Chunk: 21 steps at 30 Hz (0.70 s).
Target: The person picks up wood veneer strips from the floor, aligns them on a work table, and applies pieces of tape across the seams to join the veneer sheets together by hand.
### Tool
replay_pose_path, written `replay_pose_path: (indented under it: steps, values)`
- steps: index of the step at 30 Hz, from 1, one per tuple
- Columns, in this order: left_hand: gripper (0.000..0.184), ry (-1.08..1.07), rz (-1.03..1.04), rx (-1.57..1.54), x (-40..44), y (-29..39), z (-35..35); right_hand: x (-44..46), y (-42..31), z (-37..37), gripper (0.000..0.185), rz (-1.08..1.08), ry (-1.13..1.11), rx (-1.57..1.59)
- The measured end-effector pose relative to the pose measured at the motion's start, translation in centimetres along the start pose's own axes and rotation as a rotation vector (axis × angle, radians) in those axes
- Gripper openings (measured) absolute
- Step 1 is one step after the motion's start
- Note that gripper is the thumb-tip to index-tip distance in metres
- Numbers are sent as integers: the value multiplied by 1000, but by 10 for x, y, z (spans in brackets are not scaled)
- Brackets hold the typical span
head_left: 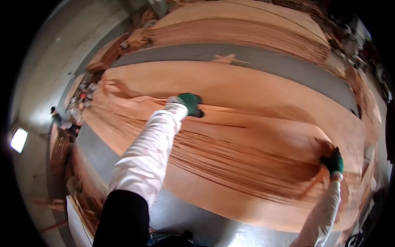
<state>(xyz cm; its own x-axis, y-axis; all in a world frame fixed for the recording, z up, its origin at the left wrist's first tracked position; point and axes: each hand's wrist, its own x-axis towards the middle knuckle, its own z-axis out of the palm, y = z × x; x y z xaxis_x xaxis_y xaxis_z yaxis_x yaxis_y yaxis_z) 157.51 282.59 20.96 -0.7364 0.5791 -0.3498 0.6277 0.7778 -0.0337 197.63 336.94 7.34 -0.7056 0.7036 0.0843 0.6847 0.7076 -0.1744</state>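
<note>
Thin reddish-brown wood veneer sheets [247, 177] lie in a layered, rippled pile across a large pale-orange sheet [230, 78]. My left hand [191, 105], in a green and dark glove, is on the upper edge of the rippled sheets near the middle, its fingers pointing right and pressed together on that edge. At the right end of the pile, my right hand [333, 161], gloved in green and black, grips the curled corner of a sheet. Both forearms wear pale patterned sleeves.
A grey surface [160, 53] runs behind the large sheet, with a torn veneer scrap [225, 59] on it. Beyond stands another veneer stack [247, 33]. Veneer pieces and debris [84, 94] lie at the left. A person [61, 121] is at the far left.
</note>
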Motion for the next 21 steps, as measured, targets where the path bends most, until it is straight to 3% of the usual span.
replay_pose_path:
  steps: [1,2,3,4,6,8,10,12,13,14,15,16,18,21]
  values:
    - [51,85,38,-9,1,-5,8,5,-26,-27,64,91,-157,-19]
    - [47,83,30,15,1,-1,6,9,-26,-33,41,37,-122,-52]
    - [45,168,63,52,1,-4,9,19,-19,-34,37,-25,-39,-72]
    - [45,306,83,38,7,-12,19,34,-8,-42,41,-64,33,-96]
    - [41,566,110,8,5,-14,8,92,60,-44,38,-524,463,-170]
    - [40,822,65,-87,-5,-8,-7,127,80,-87,34,-305,498,154]
    - [44,974,23,-240,-24,-1,-13,95,33,-121,41,-427,613,17]
    - [53,981,119,-25,-28,4,13,53,-9,-151,48,-553,726,-141]
    - [59,978,172,79,-31,6,30,42,19,-121,64,-465,584,-186]
    - [68,815,142,45,-37,5,46,31,48,-90,82,-378,441,-240]
    - [67,842,138,2,-41,3,53,19,74,-60,89,-249,243,-65]
    - [66,865,138,-44,-45,1,59,9,100,-31,91,-164,185,-200]
    - [61,924,165,-103,-61,0,57,-20,95,-30,84,-106,80,-1]
    - [38,1022,189,-141,-92,-6,51,-52,97,-34,62,-215,167,-10]
